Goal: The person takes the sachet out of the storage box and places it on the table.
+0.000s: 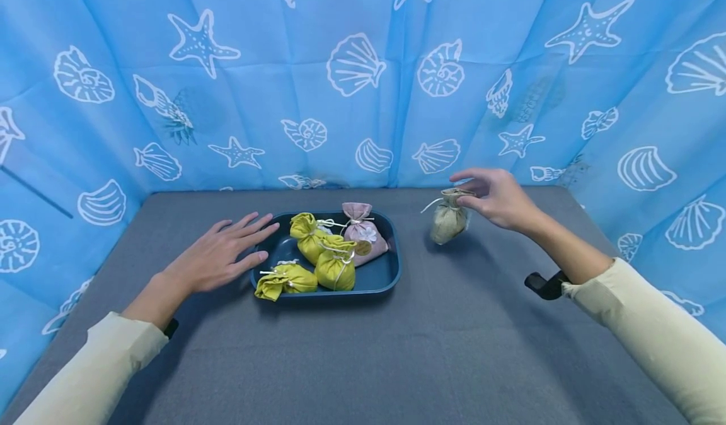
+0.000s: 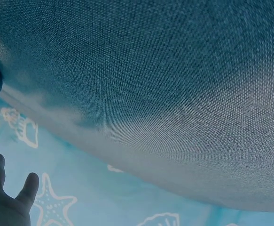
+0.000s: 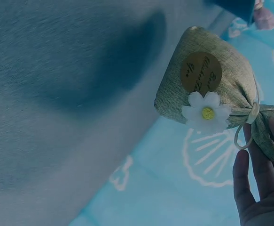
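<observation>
My right hand (image 1: pixel 499 199) pinches the gathered neck of a greenish-beige drawstring pouch (image 1: pixel 448 224), which hangs just over the table. In the right wrist view that pouch (image 3: pixel 212 70) shows a white flower (image 3: pixel 206 112) with a yellow centre and a round brown label. The left hand (image 1: pixel 218 258) spreads its fingers at the left rim of a dark blue tray (image 1: pixel 391 273). Inside the tray lie several yellow pouches (image 1: pixel 336 270) with white strings and a pink pouch (image 1: pixel 357 223) bearing a white flower. One yellow pouch (image 1: pixel 286 280) overlaps the tray's front left rim.
A grey cloth covers the table (image 1: pixel 363 362). Behind it and at both sides hangs a blue curtain (image 1: pixel 317 97) printed with white shells and starfish. Black straps (image 1: pixel 547 285) sit at the wrists.
</observation>
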Available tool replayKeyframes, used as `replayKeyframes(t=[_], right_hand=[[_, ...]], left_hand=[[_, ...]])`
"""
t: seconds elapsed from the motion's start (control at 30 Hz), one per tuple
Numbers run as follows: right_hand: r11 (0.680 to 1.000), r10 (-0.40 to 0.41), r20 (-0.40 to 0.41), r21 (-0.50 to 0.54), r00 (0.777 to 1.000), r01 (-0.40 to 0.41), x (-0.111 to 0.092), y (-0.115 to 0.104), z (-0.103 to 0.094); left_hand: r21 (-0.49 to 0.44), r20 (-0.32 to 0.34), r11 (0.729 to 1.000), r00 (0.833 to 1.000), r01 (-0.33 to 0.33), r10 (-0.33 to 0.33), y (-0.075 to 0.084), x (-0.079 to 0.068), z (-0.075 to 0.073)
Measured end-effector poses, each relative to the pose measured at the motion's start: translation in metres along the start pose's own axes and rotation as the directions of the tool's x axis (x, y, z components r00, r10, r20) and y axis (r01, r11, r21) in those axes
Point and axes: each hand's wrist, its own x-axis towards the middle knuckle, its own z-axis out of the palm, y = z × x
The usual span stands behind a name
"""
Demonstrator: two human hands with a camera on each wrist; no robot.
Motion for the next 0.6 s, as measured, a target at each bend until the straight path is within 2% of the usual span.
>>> replayKeyframes(t=[0.17,0.3,0.4,0.6], right_hand=[[0.999,0.052,0.033,-0.004,0.998,-0.052,-0.002,0.014,0.002],[0.999,0.033,0.062,-0.018,0.998,-0.032,-0.005,0.021,0.007],[1.0,0.013,0.059,-0.02,0.998,-0.012,-0.006,0.022,0.009],[0.999,0.052,0.052,0.012,0.997,-0.053,-0.002,0.015,0.007]], left_hand=[[-0.003,-0.002,1.0,1.0,0.0,0.0,0.0,0.001,0.0],[-0.003,-0.003,1.0,1.0,-0.001,0.001,0.0,0.0,0.0],[-0.003,-0.005,1.0,1.0,-0.001,0.001,0.0,0.0,0.0],[-0.002,0.002,1.0,1.0,-0.002,0.002,0.0,0.001,0.0]])
